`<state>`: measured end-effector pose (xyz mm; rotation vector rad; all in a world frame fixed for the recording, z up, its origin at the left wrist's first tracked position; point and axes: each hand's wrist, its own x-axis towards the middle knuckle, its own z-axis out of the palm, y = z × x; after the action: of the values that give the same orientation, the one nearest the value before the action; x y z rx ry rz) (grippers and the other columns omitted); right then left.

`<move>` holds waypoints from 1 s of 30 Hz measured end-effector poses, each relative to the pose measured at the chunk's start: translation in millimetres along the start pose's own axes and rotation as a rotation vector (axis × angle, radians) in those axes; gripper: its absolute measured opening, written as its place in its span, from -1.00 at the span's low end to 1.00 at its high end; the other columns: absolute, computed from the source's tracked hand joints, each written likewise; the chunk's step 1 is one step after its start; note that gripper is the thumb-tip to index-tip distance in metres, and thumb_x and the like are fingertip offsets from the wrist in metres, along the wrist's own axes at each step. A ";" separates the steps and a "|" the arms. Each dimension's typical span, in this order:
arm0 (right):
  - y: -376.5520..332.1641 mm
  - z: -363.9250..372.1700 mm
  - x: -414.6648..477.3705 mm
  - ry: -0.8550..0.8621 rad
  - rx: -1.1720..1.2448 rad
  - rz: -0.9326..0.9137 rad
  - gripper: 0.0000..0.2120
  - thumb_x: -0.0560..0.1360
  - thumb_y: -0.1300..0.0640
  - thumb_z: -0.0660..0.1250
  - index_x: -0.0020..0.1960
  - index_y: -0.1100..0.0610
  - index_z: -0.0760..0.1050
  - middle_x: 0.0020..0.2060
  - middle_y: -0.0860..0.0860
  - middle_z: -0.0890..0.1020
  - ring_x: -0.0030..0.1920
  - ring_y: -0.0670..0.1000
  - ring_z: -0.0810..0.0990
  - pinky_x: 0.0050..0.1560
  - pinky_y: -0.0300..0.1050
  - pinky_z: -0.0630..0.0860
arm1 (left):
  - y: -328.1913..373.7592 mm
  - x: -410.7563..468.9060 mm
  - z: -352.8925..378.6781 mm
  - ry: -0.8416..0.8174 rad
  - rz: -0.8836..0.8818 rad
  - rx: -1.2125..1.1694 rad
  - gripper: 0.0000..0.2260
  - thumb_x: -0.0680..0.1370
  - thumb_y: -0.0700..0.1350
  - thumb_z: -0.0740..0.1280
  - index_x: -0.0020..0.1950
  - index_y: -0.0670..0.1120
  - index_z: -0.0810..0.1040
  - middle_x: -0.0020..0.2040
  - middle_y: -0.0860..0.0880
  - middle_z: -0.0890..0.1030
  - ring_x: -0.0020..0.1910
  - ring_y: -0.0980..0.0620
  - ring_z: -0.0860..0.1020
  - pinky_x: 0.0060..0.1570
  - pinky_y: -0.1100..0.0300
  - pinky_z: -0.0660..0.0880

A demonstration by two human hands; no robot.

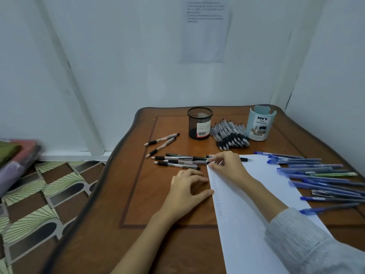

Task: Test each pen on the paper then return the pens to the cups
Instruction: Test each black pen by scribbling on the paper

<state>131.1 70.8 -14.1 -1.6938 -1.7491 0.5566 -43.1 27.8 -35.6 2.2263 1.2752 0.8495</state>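
White walls hem in a brown wooden bench (138,204); the white sheet of paper (256,204) lies from 3 toward 6 o'clock. Your right hand (227,167) pinches a clear black-grip pen (245,159) at the sheet's top corner, above a column of faint test marks (216,192). Your left hand (185,188) rests loosely spread, thumb at the paper's edge. You seem mid-testing. Next, lay this pen beside the loose black-grip pens (177,162) at 10 o'clock, then take an untried one. No pens show above the black mesh cup (199,123) at 12 or the pale blue plastic cup (259,123) at 1.
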 end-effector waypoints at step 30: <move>15.0 -74.9 -26.8 0.543 1.059 0.236 -0.83 0.63 -0.02 0.13 0.02 0.10 0.33 -0.27 0.00 0.60 -0.27 -0.02 0.59 -0.19 -0.13 0.56 | 1.7 -0.4 0.6 -0.087 0.124 0.088 -0.78 0.50 0.17 0.33 0.11 0.18 0.59 0.26 0.24 0.45 0.30 0.26 0.24 0.18 0.20 0.13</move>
<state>193.0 36.1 24.8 -1.0996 -0.6360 0.8280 -41.9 26.5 -35.0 2.4049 1.1656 0.7451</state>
